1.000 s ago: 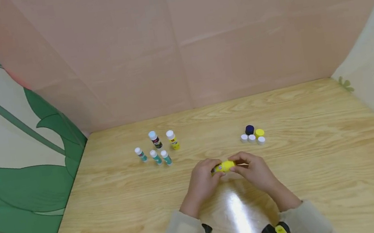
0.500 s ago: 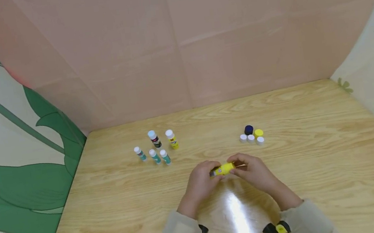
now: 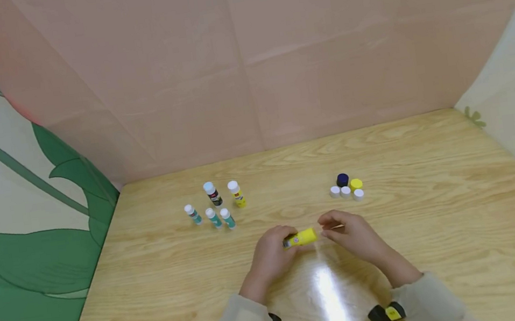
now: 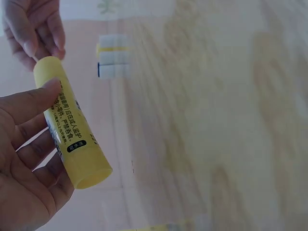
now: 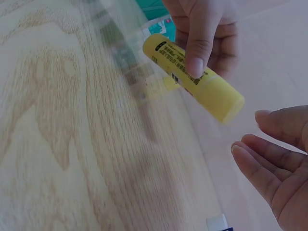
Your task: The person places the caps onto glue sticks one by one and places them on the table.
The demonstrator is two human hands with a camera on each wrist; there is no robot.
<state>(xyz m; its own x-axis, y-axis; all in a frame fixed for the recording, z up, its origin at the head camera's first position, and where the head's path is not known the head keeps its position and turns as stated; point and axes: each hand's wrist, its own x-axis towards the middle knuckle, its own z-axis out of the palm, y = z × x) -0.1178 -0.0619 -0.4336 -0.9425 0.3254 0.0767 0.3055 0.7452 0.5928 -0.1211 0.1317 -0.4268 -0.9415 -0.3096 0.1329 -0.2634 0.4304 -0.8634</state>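
My left hand (image 3: 273, 253) grips a yellow glue stick (image 3: 303, 237) with dark printing, thumb on one side and fingers round the other. In the left wrist view, the glue stick (image 4: 74, 130) slants away from the palm, its printed label facing the camera. My right hand (image 3: 352, 232) is just off the tube's right end, fingers loosely bent, holding nothing. The right wrist view shows a gap between the right hand's fingertips (image 5: 240, 151) and the smooth yellow end of the glue stick (image 5: 192, 77).
At the left stand a yellow glue stick (image 3: 237, 194) with a white top, a black-labelled one (image 3: 213, 194) and three small teal ones (image 3: 213, 219). At the right sit a dark blue cap (image 3: 342, 180), a yellow cap (image 3: 356, 184) and three white caps (image 3: 346, 191).
My right hand has let go of the glue stick's right end. My left hand has moved slightly left and toward me with the glue stick, opening a gap between them.
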